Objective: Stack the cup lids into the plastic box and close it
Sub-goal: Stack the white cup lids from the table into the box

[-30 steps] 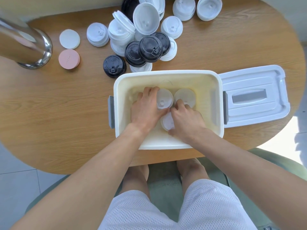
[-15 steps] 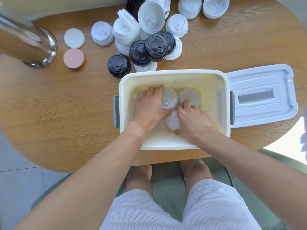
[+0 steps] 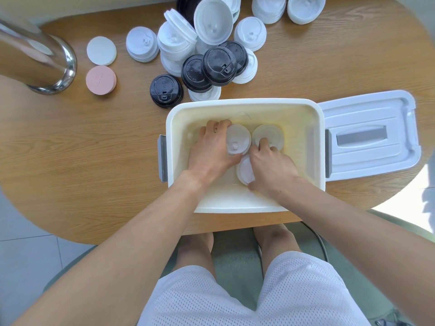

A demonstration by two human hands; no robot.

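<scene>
The cream plastic box [image 3: 244,105] stands open at the table's near edge. Three white cup lids lie inside. My left hand [image 3: 209,151] curls around the far left lid [image 3: 238,141]. My right hand [image 3: 273,170] covers the near lid [image 3: 243,170], thumb at its near rim, and its forefinger rests on the far right lid [image 3: 270,134]. The box's white cover [image 3: 367,135] lies flat to the right of the box. A heap of loose white lids [image 3: 213,21] and black lids [image 3: 219,63] sits beyond the box.
A shiny metal container [image 3: 40,60] stands at the far left. A white disc [image 3: 101,51] and a pink disc [image 3: 101,80] lie beside it. One black lid [image 3: 166,90] lies alone near the box's far left corner. Bare wood spreads left of the box.
Both hands stay inside the box on the same lids. My right forefinger has reached further onto the far right lid. The view has shifted slightly.
</scene>
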